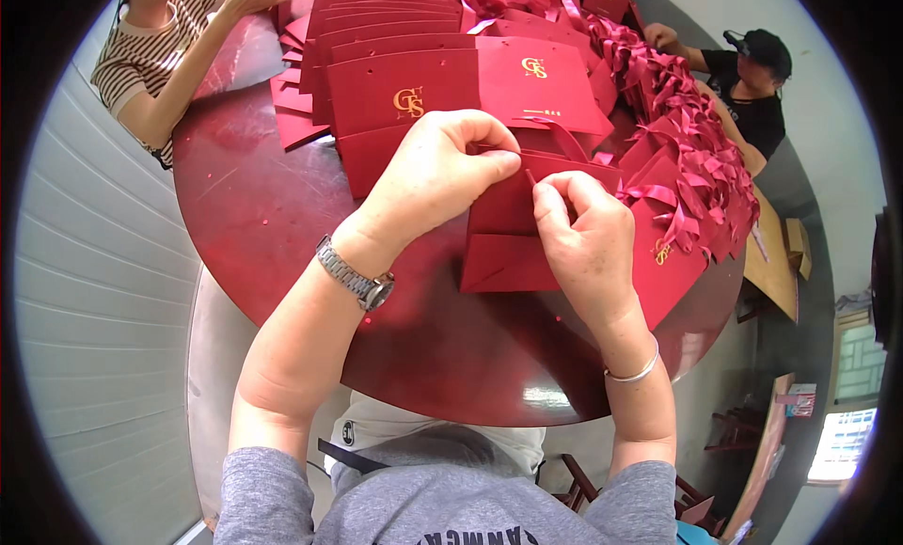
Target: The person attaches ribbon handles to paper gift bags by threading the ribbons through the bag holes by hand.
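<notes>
A red paper bag point(508, 206) lies in front of me near the table's edge, its folded bottom toward me. At its top edge my left hand point(450, 159) is closed, thumb and forefinger pinched together; what lies between those fingertips is hidden. My right hand point(585, 221) is also closed in a pinch, over the bag's right side, with a thin red ribbon end showing at its fingertips. A loop of red ribbon point(562, 136) rises just beyond the bag's top edge. Behind it, a red bag with a gold emblem point(541, 84) lies flat.
Overlapping red bags point(395, 61) are stacked at the back left of the round dark red table point(254, 225). Ribboned bags point(691, 150) heap along the right. One person point(150, 65) sits far left, another in a black cap point(757, 84) far right.
</notes>
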A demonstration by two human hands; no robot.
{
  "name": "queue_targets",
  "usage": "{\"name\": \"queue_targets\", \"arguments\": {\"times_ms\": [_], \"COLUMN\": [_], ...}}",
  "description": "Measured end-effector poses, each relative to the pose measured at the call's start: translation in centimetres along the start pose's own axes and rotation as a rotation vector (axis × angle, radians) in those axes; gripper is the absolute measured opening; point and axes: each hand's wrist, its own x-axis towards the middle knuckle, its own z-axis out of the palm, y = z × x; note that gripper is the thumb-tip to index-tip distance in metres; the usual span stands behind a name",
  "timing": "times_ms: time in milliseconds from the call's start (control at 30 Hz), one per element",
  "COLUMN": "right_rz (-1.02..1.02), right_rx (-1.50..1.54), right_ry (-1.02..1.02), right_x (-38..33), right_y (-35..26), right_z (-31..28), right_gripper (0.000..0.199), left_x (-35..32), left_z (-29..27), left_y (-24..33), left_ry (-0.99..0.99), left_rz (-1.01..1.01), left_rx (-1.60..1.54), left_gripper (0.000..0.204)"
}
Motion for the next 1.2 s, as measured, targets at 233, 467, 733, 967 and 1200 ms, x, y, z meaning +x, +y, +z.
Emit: {"name": "queue_targets", "arguments": {"times_ms": [233, 467, 733, 967, 1200], "right_rz": [0.273, 0.308, -0.042, -0.168, -0.437], "right_rx": [0.280, 0.321, 0.094, 0.167, 0.072], "right_ry": [-0.105, -0.131, 0.118, 0.065, 0.161], "right_x": [0.6, 0.8, -0.8, -1.5, -1.8], "right_y": [-0.7, -1.2, -0.7, -0.1, -0.4], "right_z": [-0.4, -1.7, -0.9, -1.4, -0.9], "right_gripper": [0.015, 0.015, 0.023, 0.023, 0.026], "left_x": [-0.5, -1.2, -1.5, -1.3, -2.0], "left_z": [0.2, 1.7, 1.5, 0.3, -1.2], "left_y": [0.8, 0.8, 1.4, 2.0, 3.4], "left_ry": [0.029, 0.077, 0.027, -0.059, -0.248], "left_rz": [0.056, 0.302, 0.318, 0.095, 0.067], "left_rx": [0.010, 0.162, 0.094, -0.030, 0.011], "left_gripper": [0.008, 0.008, 0.008, 0.017, 0.013]}}
